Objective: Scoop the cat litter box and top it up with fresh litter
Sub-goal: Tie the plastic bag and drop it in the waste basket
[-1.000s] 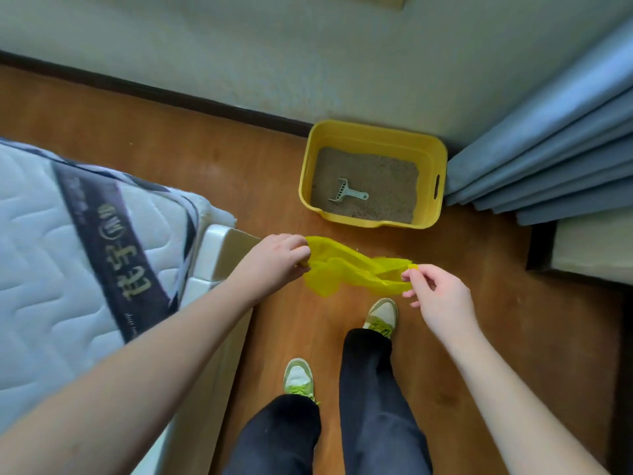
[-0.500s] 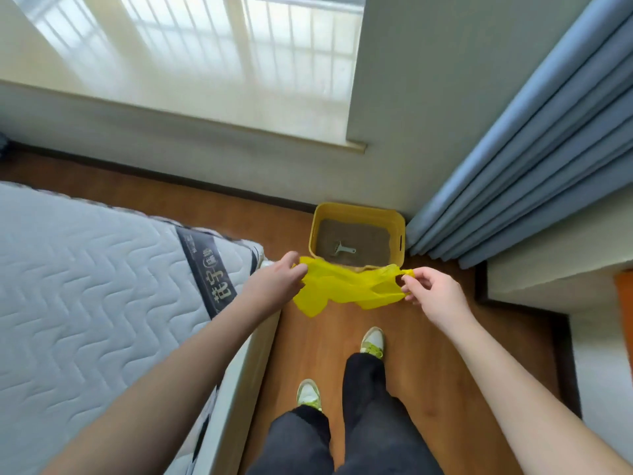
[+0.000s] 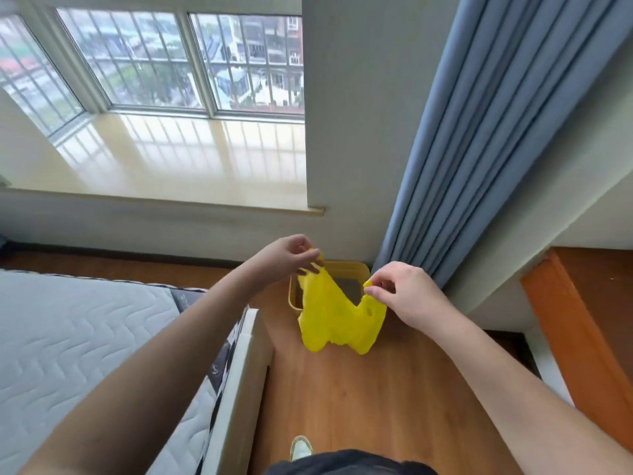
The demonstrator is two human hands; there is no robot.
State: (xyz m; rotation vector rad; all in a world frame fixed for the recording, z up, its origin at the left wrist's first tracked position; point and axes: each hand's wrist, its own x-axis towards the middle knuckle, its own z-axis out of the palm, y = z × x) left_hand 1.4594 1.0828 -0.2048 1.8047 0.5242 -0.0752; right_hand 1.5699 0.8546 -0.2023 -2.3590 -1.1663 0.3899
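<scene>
A thin yellow plastic bag (image 3: 337,320) hangs between my hands in front of me. My left hand (image 3: 287,253) pinches its upper left corner and my right hand (image 3: 400,293) pinches its upper right corner, holding the top stretched. Behind the bag, on the floor by the wall, stands the yellow litter box (image 3: 356,267); only its far rim and a patch of brown litter (image 3: 347,286) show. The scoop is hidden behind the bag.
A quilted mattress (image 3: 75,334) on a white bed frame (image 3: 239,382) fills the left. Blue curtains (image 3: 479,149) hang at the right of the box. An orange wooden board (image 3: 575,341) lies at the far right. A window sill (image 3: 171,159) runs above the wall.
The view has tilted up, so the window shows now. Both hands have risen and the bag now hangs down, covering most of the litter box and the scoop.
</scene>
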